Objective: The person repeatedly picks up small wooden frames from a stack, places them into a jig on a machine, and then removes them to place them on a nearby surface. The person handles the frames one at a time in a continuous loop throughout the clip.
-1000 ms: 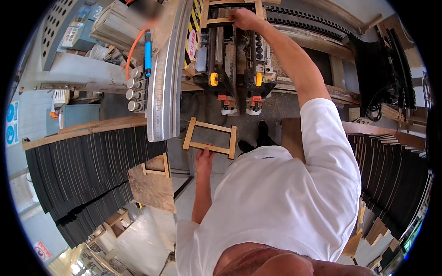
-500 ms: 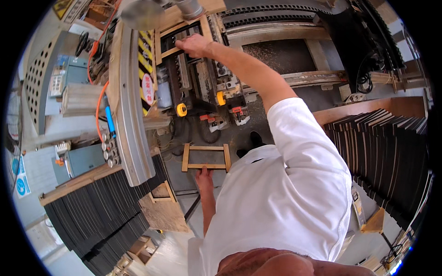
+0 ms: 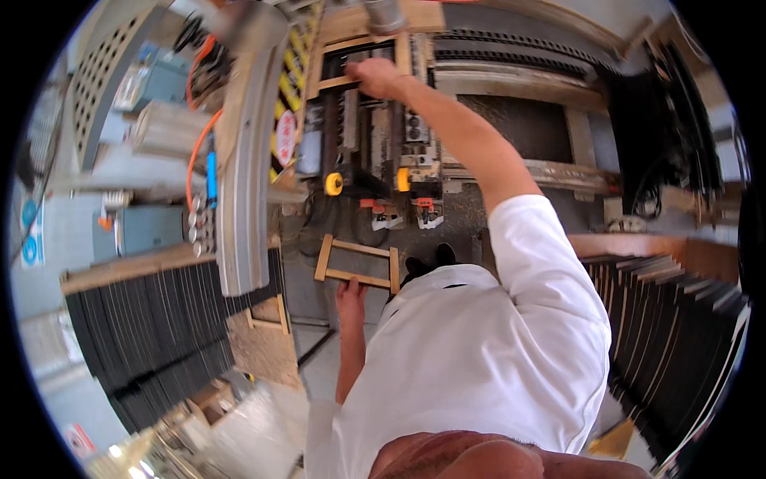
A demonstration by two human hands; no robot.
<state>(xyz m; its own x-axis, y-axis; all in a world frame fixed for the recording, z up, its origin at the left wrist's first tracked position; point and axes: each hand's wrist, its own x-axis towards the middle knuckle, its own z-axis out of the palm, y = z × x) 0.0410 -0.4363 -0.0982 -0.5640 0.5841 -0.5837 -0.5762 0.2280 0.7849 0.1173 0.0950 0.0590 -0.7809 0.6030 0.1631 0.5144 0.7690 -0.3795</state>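
In my left hand [image 3: 350,302] is a small rectangular wooden frame [image 3: 361,248], gripped by its near rail. It is held in front of my waist, slightly tilted, its side pieces running past the rails. My right arm reaches far forward over a machine [image 3: 375,144]. There my right hand [image 3: 377,78] is closed at the near rail of a second wooden frame [image 3: 335,82], which lies on the machine's bed. Its fingertips are partly hidden behind the hand. Beyond this frame stands a metal cylinder [image 3: 384,16] on a wooden board [image 3: 427,16].
Left of the machine runs a long metal beam [image 3: 243,184] beside a yellow-black striped strip [image 3: 294,80]. Stacks of dark panels stand at the left [image 3: 159,335] and right [image 3: 654,343]. A small wooden piece lies on a speckled board [image 3: 263,347] at lower left.
The whole view has shifted, putting the machine further right. The frame in my left hand has tilted, its right end lower. My right hand stays at the frame on the machine.
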